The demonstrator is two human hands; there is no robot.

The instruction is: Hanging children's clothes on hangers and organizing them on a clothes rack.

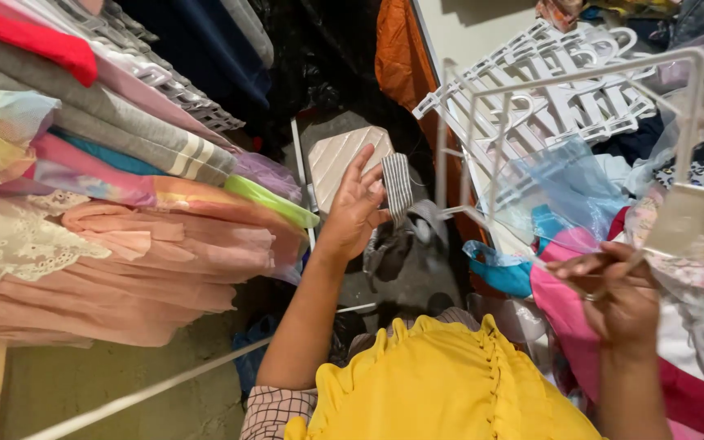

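My left hand (pixel 358 204) is raised in the middle of the view and grips a small grey-and-white striped garment (pixel 397 189), whose darker part hangs below the palm. My right hand (pixel 617 293), lower right, pinches the thin hook of a white plastic hanger (pixel 684 218) that carries a pink garment (pixel 568 285) and a clear blue plastic cover (pixel 564 191). A yellow ruffled garment (pixel 442 383) lies across my front at the bottom.
A rail of hung dresses (pixel 124 244) in peach, pink and grey fills the left. A pile of white hangers (pixel 564 90) lies on a white wire rack (pixel 466 130) at upper right. A beige hexagonal stool (pixel 340 159) stands on the floor behind my left hand.
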